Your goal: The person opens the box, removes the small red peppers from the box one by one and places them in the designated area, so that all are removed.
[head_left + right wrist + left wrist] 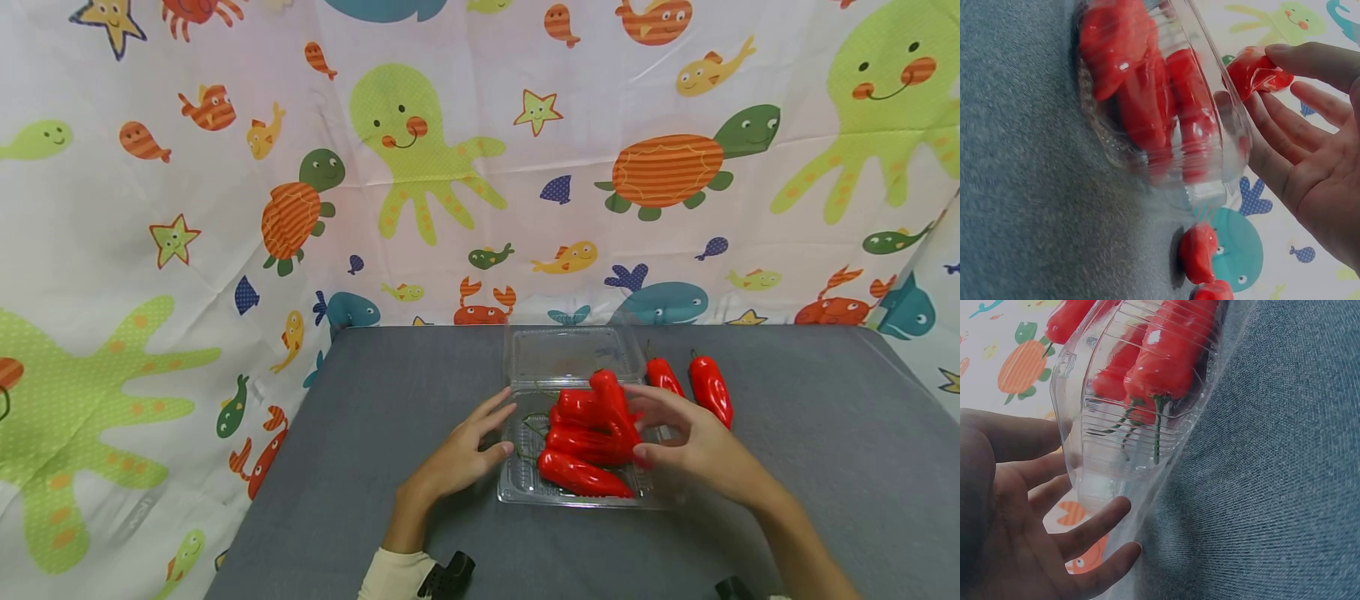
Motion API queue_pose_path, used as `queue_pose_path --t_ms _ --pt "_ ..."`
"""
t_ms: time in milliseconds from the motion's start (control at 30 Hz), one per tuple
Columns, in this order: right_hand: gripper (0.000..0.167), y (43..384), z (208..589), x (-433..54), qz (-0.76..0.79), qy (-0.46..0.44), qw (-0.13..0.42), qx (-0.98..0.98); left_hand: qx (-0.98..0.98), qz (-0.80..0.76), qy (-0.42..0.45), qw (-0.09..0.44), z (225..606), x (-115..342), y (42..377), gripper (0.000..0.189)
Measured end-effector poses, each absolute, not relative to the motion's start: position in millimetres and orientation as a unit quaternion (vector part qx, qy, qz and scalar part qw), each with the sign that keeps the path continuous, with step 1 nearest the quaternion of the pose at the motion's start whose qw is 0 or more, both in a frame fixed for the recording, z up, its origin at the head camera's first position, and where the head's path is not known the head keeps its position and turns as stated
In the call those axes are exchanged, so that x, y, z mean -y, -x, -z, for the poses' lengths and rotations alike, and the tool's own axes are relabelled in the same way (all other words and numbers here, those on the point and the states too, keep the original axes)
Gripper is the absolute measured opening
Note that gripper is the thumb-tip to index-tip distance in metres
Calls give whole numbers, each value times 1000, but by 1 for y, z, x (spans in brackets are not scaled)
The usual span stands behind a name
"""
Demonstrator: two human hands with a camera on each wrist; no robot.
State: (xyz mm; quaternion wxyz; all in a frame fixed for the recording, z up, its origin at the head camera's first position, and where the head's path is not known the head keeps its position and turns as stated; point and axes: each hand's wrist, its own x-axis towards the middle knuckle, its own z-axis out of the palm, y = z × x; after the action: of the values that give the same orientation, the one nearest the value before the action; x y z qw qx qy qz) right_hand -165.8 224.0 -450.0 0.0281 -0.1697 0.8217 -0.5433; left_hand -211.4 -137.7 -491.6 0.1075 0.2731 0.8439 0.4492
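Several glossy red peppers [585, 473] with thin green stems lie in a clear plastic clamshell box [517, 492], its lid [566, 354] tipped back. Another red pepper [1254, 74] lies across the top of the pile, at the box's right side. My right hand [693, 437] holds that pepper between thumb and fingers, at the box's right rim. At the left side, my left hand [465, 454] has its fingers spread and relaxed beside the box wall, holding nothing. In the left wrist view, its fingertips [1121, 506] are close to the plastic; contact is unclear.
Two more red peppers, one nearer the box [663, 377] and one farther right [711, 387], lie on the grey cloth-covered table [810, 467]. A sea-animal printed curtain [450, 258] hangs behind the table and along its left side.
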Motion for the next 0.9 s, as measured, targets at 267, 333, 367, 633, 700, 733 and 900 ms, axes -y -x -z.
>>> queue_pose_path --t_ms 267,333,367,633,700,733,900 --pt "70 167 447 -236 524 155 6 -838 -844 -449 -272 109 490 138 210 63" --pt "68 167 446 -240 520 155 -6 -840 -844 -450 -273 109 491 138 211 63" --pt "68 168 445 -242 519 155 -14 -841 -843 -450 -273 109 491 138 211 63" --pt "66 167 441 -258 503 145 -42 -851 -844 -449 -273 106 490 137 210 63" --pt "66 167 440 -261 496 139 -45 -856 -844 -449 -273 108 489 137 210 63" --pt "66 167 440 -263 494 136 -48 -858 -844 -449 -274 108 489 137 209 63" --pt "67 168 439 -272 484 127 -56 -864 -844 -448 -275 107 490 137 210 63"
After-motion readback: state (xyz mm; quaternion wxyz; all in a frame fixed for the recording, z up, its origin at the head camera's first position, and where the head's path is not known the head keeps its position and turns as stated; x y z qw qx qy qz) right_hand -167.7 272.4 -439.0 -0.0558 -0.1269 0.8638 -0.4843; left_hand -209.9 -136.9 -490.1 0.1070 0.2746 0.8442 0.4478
